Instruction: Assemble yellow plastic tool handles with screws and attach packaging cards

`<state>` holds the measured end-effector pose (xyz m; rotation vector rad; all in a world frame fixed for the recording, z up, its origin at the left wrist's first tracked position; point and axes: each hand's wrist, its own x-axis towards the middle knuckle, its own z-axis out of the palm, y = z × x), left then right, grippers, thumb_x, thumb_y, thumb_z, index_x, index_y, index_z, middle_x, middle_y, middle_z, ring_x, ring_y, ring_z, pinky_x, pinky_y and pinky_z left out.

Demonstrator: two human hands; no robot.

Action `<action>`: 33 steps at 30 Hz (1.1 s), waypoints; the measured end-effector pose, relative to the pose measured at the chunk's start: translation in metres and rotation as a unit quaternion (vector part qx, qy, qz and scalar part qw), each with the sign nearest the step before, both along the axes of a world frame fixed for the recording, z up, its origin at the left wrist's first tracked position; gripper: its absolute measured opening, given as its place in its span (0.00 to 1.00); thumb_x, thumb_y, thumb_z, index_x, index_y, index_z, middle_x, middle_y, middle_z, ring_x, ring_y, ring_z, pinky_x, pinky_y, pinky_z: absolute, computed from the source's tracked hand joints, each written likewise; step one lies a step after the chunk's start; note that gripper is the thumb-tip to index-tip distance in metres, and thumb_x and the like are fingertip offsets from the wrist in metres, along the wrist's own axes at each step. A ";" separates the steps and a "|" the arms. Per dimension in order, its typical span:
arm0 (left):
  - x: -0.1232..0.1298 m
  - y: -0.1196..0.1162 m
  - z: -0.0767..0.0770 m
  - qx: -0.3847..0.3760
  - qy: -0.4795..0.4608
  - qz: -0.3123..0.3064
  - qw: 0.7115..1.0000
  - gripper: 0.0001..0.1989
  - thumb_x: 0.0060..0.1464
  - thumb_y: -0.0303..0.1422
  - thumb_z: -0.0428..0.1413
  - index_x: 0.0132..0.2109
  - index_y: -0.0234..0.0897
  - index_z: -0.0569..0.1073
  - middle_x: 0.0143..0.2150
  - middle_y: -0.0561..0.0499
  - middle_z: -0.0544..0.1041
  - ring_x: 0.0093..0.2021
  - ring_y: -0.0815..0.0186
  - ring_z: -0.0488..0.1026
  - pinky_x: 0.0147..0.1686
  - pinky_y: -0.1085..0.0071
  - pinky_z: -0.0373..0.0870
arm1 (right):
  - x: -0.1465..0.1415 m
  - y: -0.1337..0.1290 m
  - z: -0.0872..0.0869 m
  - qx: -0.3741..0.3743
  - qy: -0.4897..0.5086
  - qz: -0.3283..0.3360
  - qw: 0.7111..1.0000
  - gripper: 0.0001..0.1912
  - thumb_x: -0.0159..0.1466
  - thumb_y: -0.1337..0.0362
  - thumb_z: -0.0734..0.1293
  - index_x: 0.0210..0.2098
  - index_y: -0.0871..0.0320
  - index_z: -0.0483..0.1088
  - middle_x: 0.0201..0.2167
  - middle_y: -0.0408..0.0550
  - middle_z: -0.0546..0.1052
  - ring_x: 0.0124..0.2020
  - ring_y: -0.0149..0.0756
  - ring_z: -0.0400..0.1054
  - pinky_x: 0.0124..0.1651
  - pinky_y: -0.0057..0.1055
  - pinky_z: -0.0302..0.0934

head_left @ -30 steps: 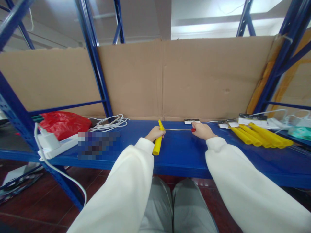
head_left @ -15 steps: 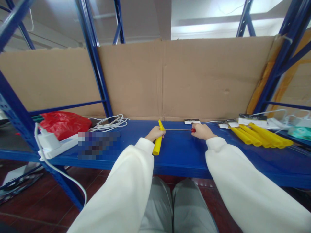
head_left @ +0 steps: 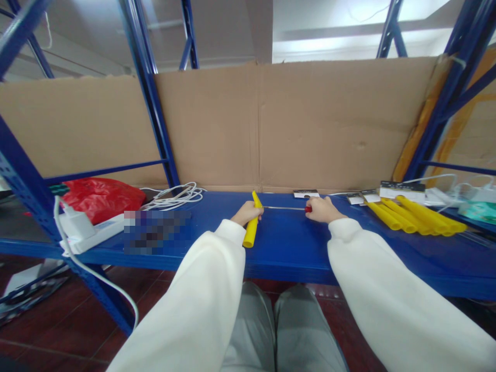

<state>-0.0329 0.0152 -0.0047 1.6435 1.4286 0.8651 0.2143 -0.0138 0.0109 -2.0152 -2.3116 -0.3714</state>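
My left hand [head_left: 247, 213] is closed around a yellow tube [head_left: 251, 232], which lies slanted over the blue shelf top [head_left: 289, 248]. In my right hand [head_left: 322, 209] is the red handle [head_left: 308, 209] of a screwdriver, fingers wrapped round it. Its thin metal shaft [head_left: 284, 208] runs level to the left and reaches the tube beside my left fingers; whether the tip touches or enters the tube cannot be made out.
Several yellow tubes [head_left: 416, 217] with card labels lie at the right. A red bag [head_left: 103, 199], coiled white cable [head_left: 182, 195] and power strip [head_left: 104, 231] are at the left. Cardboard [head_left: 310, 124] stands behind, between blue posts. A small labelled packet [head_left: 306, 194] sits at the back edge.
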 end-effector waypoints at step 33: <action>0.001 -0.002 0.001 -0.001 0.001 -0.003 1.000 0.11 0.48 0.17 0.53 0.23 0.34 0.67 0.17 0.55 0.69 0.16 0.72 0.67 0.21 0.76 0.64 | 0.000 -0.001 0.001 -0.021 0.031 -0.052 0.998 0.14 0.63 0.67 0.61 0.44 0.59 0.76 0.48 0.58 0.81 0.52 0.50 0.73 0.53 0.43 0.57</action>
